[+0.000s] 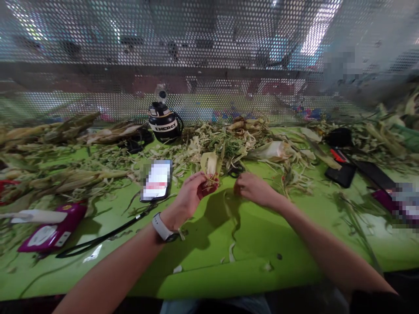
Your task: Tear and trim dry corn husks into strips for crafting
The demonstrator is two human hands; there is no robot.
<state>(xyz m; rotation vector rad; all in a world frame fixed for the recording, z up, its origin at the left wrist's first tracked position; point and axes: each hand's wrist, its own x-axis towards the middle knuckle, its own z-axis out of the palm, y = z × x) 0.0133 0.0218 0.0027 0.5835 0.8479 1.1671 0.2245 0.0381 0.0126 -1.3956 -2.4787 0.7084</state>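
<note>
Got the pale husk piece [209, 163] pinched in my left hand [193, 189], mid-frame, probably so its broad end fans up where I can see it. My right hand [252, 188], just right of centre, has curled fingers; can't tell if they're gripping anything. Husk heap [225, 141] sits upper centre, likely for easy reach. Phone [158, 178] lies left of centre, screen up, glanceable I guess.

Seemingly a workshop: a perforated metal screen [209, 48] stands beyond the hands [191, 194], with husks [273, 150] and trimmings [225, 144] strewn around them on the green table [262, 240].
</note>
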